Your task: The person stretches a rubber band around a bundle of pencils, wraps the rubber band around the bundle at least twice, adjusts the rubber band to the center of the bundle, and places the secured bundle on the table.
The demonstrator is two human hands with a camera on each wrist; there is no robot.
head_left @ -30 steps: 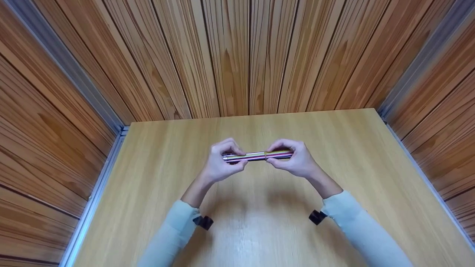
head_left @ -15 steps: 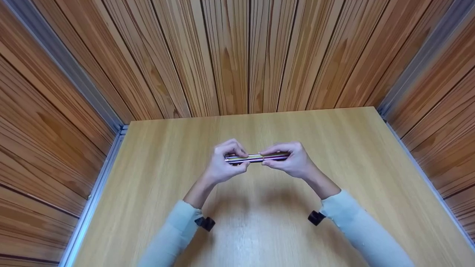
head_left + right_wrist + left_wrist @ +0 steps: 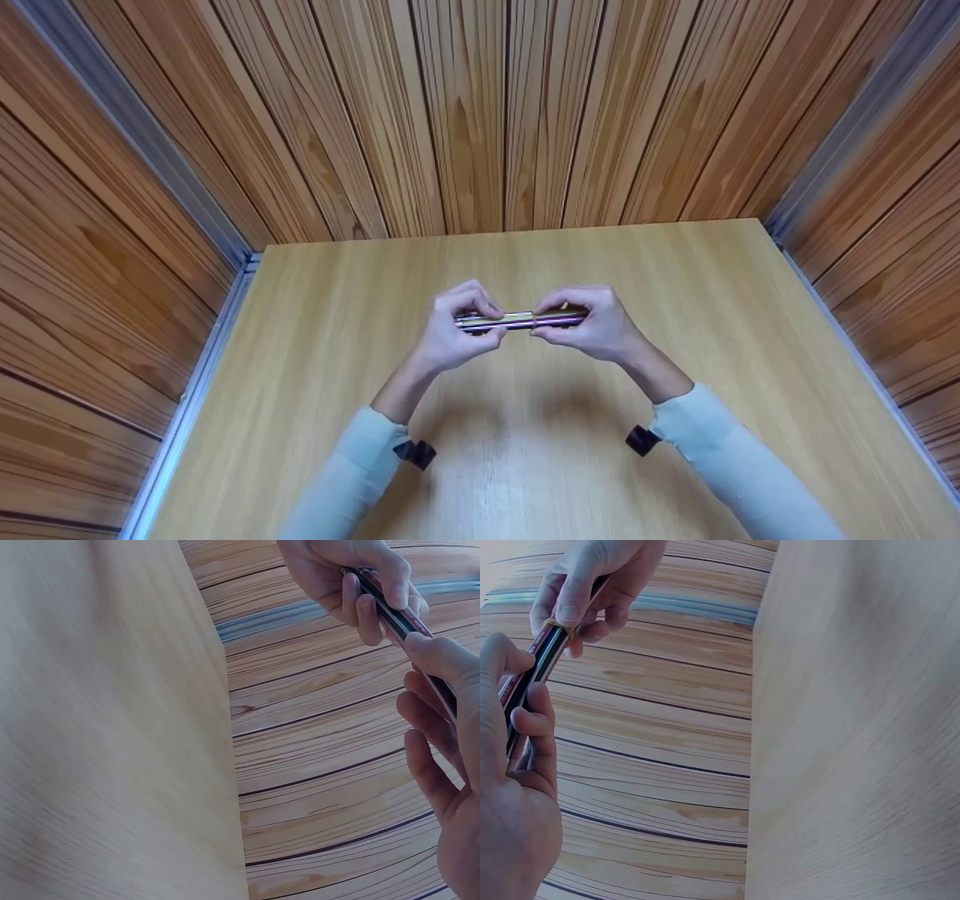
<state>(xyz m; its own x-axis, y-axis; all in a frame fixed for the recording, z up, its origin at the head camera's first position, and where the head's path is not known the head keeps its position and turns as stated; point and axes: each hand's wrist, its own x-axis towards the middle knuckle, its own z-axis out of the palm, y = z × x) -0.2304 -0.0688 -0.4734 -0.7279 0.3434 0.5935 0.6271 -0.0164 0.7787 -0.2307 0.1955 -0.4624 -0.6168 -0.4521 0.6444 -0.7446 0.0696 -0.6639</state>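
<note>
A bundle of striped pencils [image 3: 517, 321] is held level above the table between both hands. My left hand [image 3: 457, 328] grips its left end, thumb below and fingers above. The right hand [image 3: 596, 322] pinches the bundle toward its right end, with the thumb and fingertips right at a yellowish rubber band [image 3: 559, 627] that circles the pencils. In the right wrist view, dark and red pencil sides [image 3: 401, 622] show between the two hands. The pencils' far right ends are hidden inside the right hand.
Under the hands lies a light wooden table [image 3: 510, 435], with the hands' shadows on it. Wood-plank walls [image 3: 480, 120] rise at the back and both sides, with metal rails [image 3: 199, 379] along the side edges. Small black cameras [image 3: 415, 454] sit at the wrists.
The right hand's fingertips have slid slightly left along the bundle and stay at the rubber band. The left hand has shifted a little to the right.
</note>
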